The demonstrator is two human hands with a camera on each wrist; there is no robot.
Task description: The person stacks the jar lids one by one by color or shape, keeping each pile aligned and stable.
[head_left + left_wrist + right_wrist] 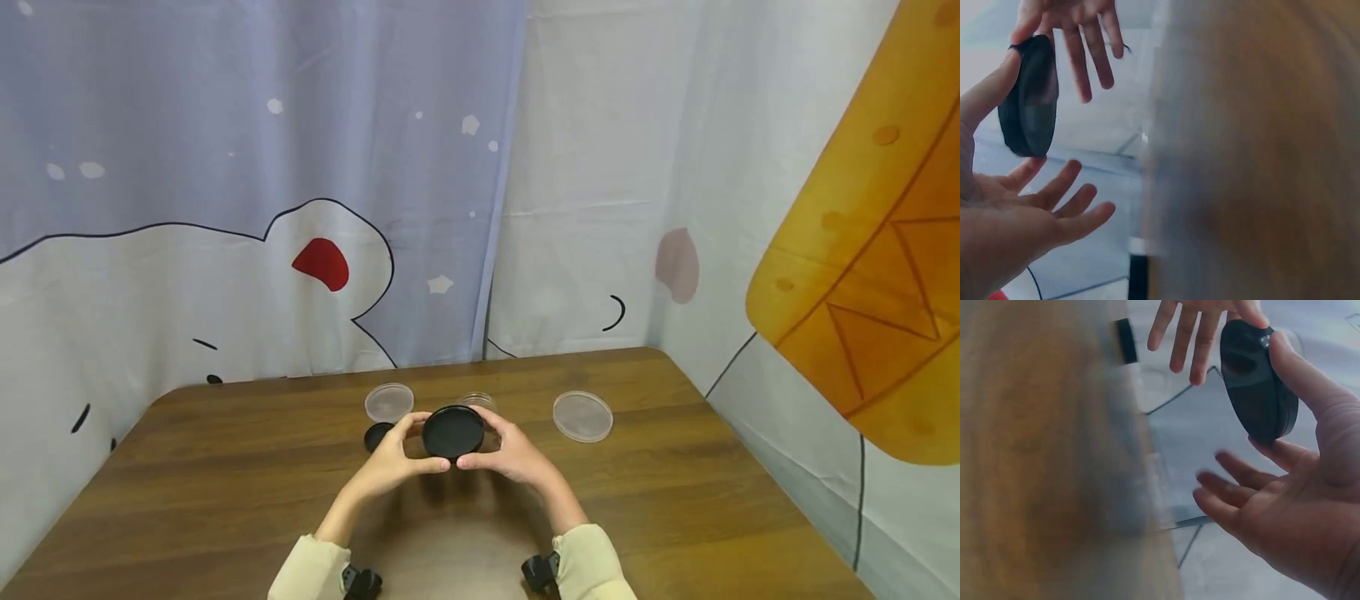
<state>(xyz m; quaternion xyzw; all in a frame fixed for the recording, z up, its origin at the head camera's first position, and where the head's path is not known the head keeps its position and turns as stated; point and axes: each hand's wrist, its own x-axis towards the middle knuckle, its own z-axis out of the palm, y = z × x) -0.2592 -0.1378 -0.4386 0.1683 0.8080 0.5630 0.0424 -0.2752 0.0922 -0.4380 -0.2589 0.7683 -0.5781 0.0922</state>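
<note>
A shallow black round dish (453, 432), glossy and thick-rimmed, is held up above the table between both hands. My left hand (390, 461) pinches its left edge between thumb and index finger. On the opposite edge, the thumb and index finger of my right hand (512, 454) grip it the same way. Both wrist views show the dish's (1038, 97) side, with the other fingers spread away from it. Whether it is one piece or two stacked parts, I cannot tell. Behind the left hand lies a smaller black disc (377, 437), partly covered by that hand.
A clear round dish or lid (389, 402) lies at the back left, another (585, 417) to the right. A third clear round piece (477, 400) is partly hidden behind the held dish. Patterned curtains (420, 208) hang behind the wooden table (247, 467).
</note>
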